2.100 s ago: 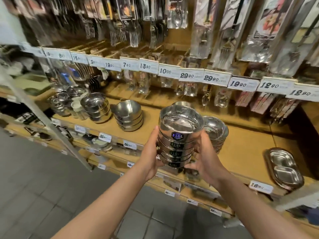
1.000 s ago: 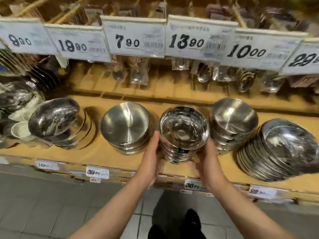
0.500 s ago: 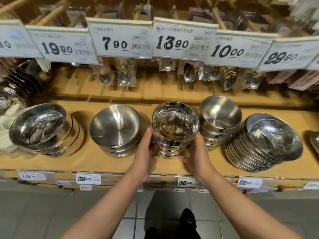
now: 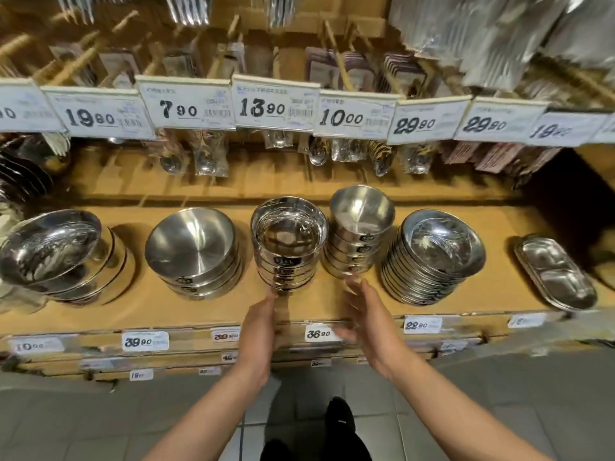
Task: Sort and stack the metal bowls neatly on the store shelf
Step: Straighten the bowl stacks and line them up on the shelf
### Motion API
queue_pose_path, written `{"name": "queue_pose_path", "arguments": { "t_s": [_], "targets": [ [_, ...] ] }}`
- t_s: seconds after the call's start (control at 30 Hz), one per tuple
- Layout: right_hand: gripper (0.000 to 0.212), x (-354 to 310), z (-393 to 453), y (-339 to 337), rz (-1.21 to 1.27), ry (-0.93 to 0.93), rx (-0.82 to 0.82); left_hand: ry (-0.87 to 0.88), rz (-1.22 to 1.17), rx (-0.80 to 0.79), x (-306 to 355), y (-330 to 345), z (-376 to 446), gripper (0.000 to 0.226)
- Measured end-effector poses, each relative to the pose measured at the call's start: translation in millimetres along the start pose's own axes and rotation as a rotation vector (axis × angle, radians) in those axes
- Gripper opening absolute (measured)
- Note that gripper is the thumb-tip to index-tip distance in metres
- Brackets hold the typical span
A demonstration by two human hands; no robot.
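A stack of several shiny metal bowls (image 4: 289, 242) stands on the wooden shelf (image 4: 336, 296), in the middle of a row of bowl stacks. My left hand (image 4: 261, 327) is just in front of it with straight fingers, fingertips close to the stack's base. My right hand (image 4: 366, 312) is blurred, fingers spread, a little to the right and apart from the stack. Neither hand holds anything. A taller stack of matt bowls (image 4: 361, 231) stands right next to it.
Left are a stack of wide matt bowls (image 4: 194, 251) and a leaning shiny stack (image 4: 56, 257). Right are a tilted stack of shallow dishes (image 4: 436, 257) and a two-part tray (image 4: 555, 274). Price tags (image 4: 274, 106) and hanging packed spoons (image 4: 206, 159) overhang the shelf.
Both hands carried the bowl stack to the shelf, set it down between two stacks, then let go and drew back toward me. The right hand is still moving.
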State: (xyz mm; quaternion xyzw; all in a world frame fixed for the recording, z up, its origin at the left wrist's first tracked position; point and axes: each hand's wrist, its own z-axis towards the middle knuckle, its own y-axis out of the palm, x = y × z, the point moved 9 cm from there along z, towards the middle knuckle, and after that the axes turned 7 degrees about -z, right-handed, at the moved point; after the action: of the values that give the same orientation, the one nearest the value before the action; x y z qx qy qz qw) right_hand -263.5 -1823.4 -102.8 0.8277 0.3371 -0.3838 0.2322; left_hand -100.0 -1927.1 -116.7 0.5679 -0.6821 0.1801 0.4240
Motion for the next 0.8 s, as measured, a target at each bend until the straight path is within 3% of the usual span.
{"name": "queue_pose_path", "arguments": {
  "t_s": [0.1,0.3,0.4,0.53,0.63,0.8],
  "targets": [
    [0.037,8,-20,-61,0.027,0.008,0.095,-0.07,0.082,-0.047,-26,34,-12,0.029],
    [0.034,-10,-35,-191,0.063,-0.005,0.355,-0.081,0.187,-0.286,-31,141,-32,0.043],
    [0.031,-36,-24,-224,0.101,-0.022,0.402,-0.034,0.194,-0.316,-24,182,-26,0.053],
    [0.041,-64,9,-224,0.033,-0.049,0.234,-0.006,-0.007,-0.31,-26,229,-8,0.037],
    [0.031,-67,28,-200,-0.014,-0.079,0.026,-0.018,-0.121,-0.192,-36,236,6,0.041],
    [0.023,-70,50,-216,0.06,-0.059,-0.033,0.036,-0.131,-0.141,-49,246,25,0.033]
  ]
}}
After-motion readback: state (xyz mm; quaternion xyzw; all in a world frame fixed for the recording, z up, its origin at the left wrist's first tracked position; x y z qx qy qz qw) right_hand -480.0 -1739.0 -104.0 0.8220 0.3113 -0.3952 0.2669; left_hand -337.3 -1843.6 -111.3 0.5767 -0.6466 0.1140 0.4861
